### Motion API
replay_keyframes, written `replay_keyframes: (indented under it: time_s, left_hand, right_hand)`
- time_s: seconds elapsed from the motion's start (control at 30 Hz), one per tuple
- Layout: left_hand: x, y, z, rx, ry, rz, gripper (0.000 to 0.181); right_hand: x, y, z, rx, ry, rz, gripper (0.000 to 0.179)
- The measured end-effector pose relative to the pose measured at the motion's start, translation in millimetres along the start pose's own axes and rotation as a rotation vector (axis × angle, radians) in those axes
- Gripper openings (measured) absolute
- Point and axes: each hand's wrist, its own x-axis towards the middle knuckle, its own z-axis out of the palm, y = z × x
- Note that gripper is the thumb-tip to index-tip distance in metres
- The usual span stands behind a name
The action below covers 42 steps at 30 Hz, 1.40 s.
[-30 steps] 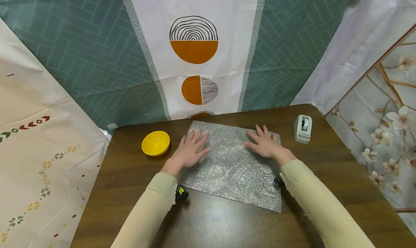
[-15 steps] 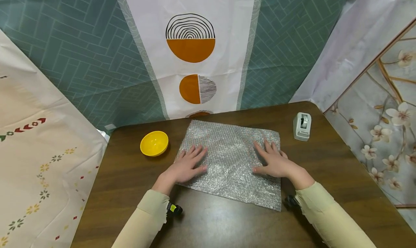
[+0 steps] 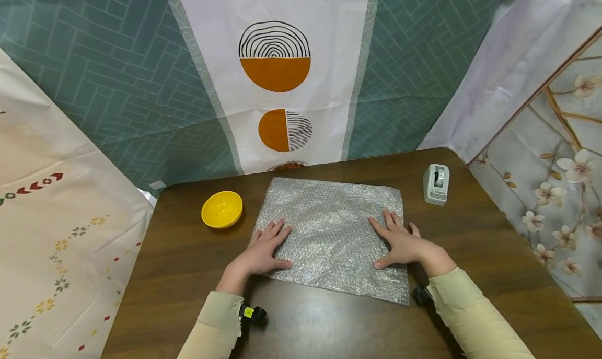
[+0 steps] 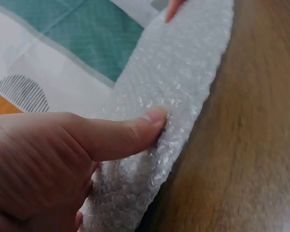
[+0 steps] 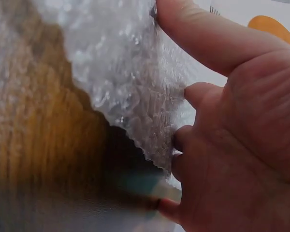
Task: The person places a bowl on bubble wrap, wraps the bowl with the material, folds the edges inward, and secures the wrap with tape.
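Note:
A sheet of bubble wrap (image 3: 329, 223) lies spread on the brown table, slightly wrinkled. On its left side rests my left hand (image 3: 263, 250), fingers spread and thumb pointing inward; the left wrist view shows the thumb (image 4: 130, 135) on the bubble wrap (image 4: 183, 63) close to its near edge. My right hand (image 3: 401, 244) touches the right side of the sheet with spread fingers, its little finger reaching past the edge. In the right wrist view, the fingertips of the right hand (image 5: 251, 111) meet the bubble wrap (image 5: 130, 72).
A yellow bowl (image 3: 222, 209) stands on the table (image 3: 178, 275) left of the sheet. At the back right is a white tape dispenser (image 3: 436, 184). Patterned cloths (image 3: 169, 87) hang behind the table and on both sides.
Both hands have slid back toward the near side over the bubble wrap and moved outward to its left and right edges. The bowl and tape dispenser stay put.

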Motion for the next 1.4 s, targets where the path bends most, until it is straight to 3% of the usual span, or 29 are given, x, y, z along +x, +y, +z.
replay_keyframes:
  time_s: [0.2, 0.47, 0.63, 0.73, 1.0, 1.17, 1.4]
  left_hand:
    - [-1.1, -3.6, 5.7, 0.004, 0.009, -0.036, 0.103]
    - [-6.1, 6.1, 10.5, -0.012, 0.063, -0.100, 0.102]
    - [-9.5, 14.3, 12.2, -0.025, 0.097, -0.110, 0.102]
    - [-11.6, 19.0, 12.6, -0.032, 0.093, -0.126, 0.105]
    - [-14.2, 20.9, 13.6, -0.042, 0.089, -0.143, 0.111]
    - [-17.1, 17.4, 10.9, 0.012, 0.055, -0.146, 0.108]
    - [-20.8, 7.1, -1.5, 0.056, 0.028, -0.133, 0.109]
  right_hand:
    - [-3.6, -8, -7, 0.004, 0.024, -0.013, 0.124]
    - [-16.5, -20, -18, 0.146, 0.126, -0.065, 0.094]
    - [-19.3, -38, -15, 0.182, 0.156, -0.120, 0.088]
    - [-17.1, -46, -11, 0.164, 0.130, -0.124, 0.089]
    - [-9.1, -51, 0, 0.136, 0.054, 0.016, 0.100]
    - [-4.6, -45, 5, 0.146, 0.039, 0.016, 0.114]
    - [1.3, -33, 9, 0.148, 0.070, -0.024, 0.115]
